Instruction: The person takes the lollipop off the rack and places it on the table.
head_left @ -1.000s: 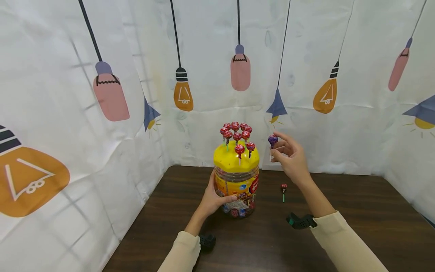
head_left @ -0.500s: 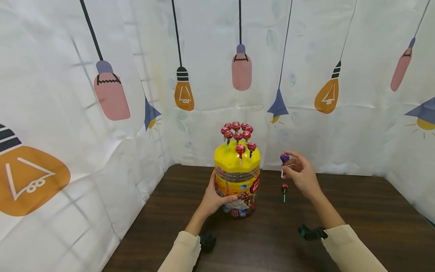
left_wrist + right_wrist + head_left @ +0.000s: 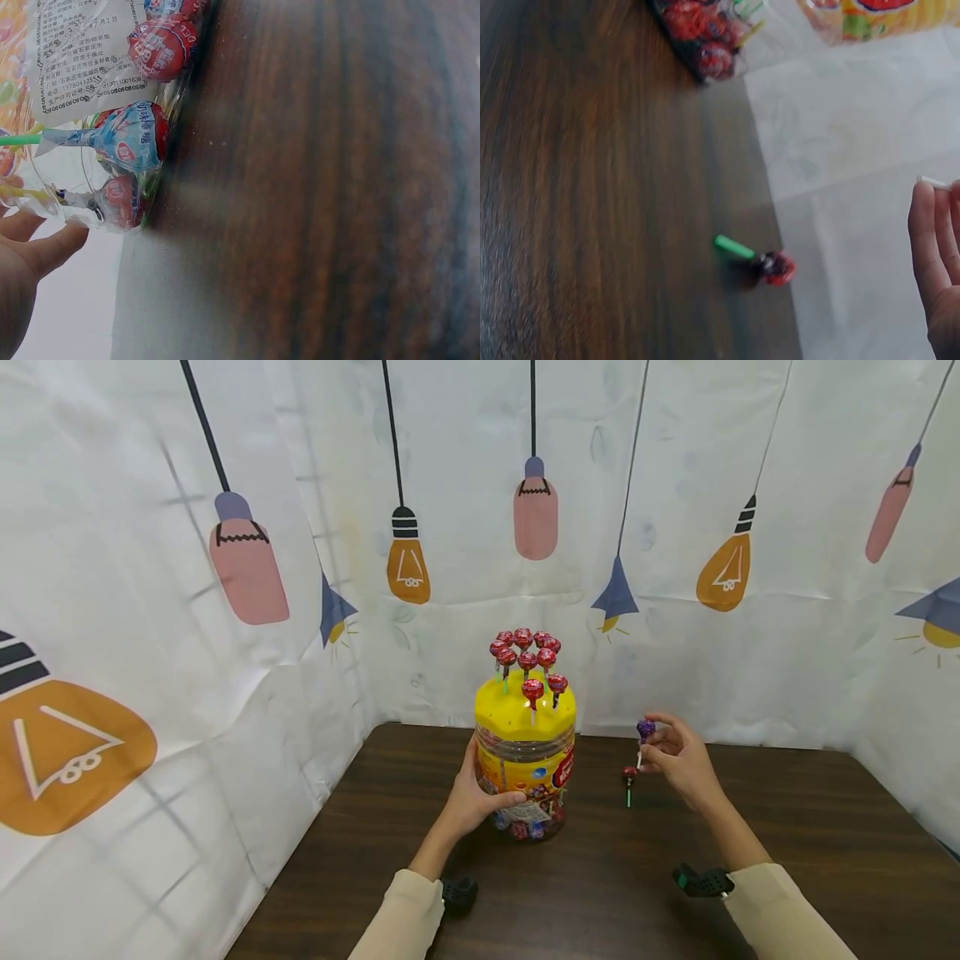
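My left hand grips the left side of a clear candy jar, its thumb across the front. The jar has a yellow lid with several red-wrapped lollipops standing in it by their sticks. In the left wrist view, more wrapped lollipops show through the jar's wall. To the right of the jar, my right hand pinches a purple-wrapped lollipop, head up, above the table. Just below and left of that hand, a red lollipop with a green stick lies on the table.
The dark wooden table runs up to a white curtain printed with hanging lamps. A black wrist strap sits on the right wrist, and another dark wrist device is on the left.
My right hand has carried the purple lollipop down and to the right, away from the lid toward the lollipop on the table. My left hand keeps its grip on the jar.
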Demonstrator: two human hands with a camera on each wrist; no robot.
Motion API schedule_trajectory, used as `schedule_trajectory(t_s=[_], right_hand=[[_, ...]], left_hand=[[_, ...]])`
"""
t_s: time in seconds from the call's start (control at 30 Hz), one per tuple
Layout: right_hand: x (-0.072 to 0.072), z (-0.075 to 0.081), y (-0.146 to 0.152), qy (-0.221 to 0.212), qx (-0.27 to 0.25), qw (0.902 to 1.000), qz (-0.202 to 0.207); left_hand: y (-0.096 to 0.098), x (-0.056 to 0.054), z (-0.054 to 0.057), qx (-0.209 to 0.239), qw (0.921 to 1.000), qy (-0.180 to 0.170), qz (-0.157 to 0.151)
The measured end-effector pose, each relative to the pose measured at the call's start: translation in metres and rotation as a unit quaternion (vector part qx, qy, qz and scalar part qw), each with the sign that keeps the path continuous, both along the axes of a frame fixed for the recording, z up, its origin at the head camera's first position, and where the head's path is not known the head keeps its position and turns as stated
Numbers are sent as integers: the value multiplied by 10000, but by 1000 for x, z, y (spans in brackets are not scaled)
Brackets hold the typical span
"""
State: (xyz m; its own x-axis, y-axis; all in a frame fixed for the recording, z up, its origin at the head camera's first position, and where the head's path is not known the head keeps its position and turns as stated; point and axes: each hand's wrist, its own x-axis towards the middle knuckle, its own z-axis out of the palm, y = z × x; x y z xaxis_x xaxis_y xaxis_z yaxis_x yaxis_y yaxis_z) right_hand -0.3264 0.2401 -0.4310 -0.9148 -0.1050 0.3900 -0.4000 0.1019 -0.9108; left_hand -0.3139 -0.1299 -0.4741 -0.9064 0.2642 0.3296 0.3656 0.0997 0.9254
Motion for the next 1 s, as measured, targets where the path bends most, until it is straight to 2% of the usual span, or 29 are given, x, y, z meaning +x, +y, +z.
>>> schedule_trajectory(t_s=[0.33, 0.57, 0.77, 1.0], right_hand=[[-4, -24, 16, -749, 472, 9959, -171], [-14, -38, 29, -990, 799, 9919, 3], [-22, -52, 36, -1252, 1265, 9839, 131], [-26, -56, 35, -1450, 1516, 9776, 169]], left_hand=[[1, 0, -1, -46, 10000, -25, 2], [1, -2, -1, 6, 10000, 50, -29], [0, -3, -2, 3, 10000, 34, -2], [-1, -3, -3, 9, 10000, 69, -7]])
